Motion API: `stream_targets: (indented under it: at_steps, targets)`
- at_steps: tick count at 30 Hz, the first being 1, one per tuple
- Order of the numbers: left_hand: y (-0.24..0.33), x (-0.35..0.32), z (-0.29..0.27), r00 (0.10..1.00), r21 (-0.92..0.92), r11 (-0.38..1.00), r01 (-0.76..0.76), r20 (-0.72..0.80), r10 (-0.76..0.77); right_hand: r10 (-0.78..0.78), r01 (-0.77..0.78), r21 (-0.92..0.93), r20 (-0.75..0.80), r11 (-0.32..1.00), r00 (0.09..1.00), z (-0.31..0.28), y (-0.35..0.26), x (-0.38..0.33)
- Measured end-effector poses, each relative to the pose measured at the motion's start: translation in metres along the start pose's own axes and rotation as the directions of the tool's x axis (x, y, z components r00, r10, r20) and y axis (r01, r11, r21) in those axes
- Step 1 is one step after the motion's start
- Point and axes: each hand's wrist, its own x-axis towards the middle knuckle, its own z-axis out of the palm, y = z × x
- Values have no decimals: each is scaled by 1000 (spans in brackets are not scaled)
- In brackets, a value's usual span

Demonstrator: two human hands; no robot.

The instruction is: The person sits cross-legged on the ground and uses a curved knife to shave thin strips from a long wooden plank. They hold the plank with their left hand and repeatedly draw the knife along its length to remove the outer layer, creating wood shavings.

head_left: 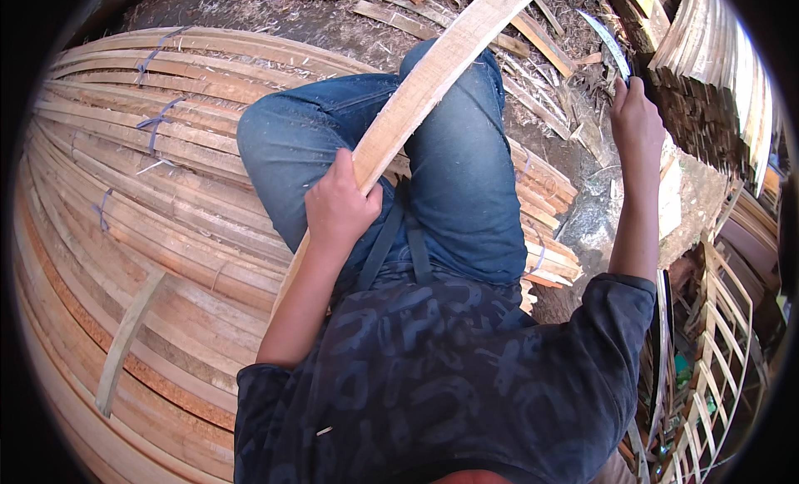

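Note:
My left hand (343, 194) is wrapped round a long pale wooden slat (424, 86). The slat runs up and to the right across my lap, between my jeans-clad knees, and leaves the top of the view; its lower end is partly hidden behind my left forearm. Out to the right, my right hand (637, 115) grips the handle of a knife with a long curved blade (609, 41). The blade points up and to the left, apart from the slat. Most of the handle is hidden in my fist.
Bundles of wooden strips (166, 193) tied with cord lie at the left and under my legs. A loose strip (129, 342) rests across them. Offcuts (541, 43) and shavings litter the ground ahead. At the right stand stacked slats (716, 68) and a slatted lattice (716, 359).

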Motion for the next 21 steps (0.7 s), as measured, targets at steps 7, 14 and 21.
stream_targets:
  at_steps: [7,14,21]
  targets:
    - [6,5,-1,999,-38,999,15,30,-14,-203,212,260,-63,942,977,-1,-26,-58]
    - [3,3,0,1000,-24,1000,-4,15,4,-491,495,324,-101,806,865,-2,-94,-80]
    - [6,3,-1,1000,-19,1000,10,11,-10,-412,436,190,-154,880,898,-1,-70,-27]
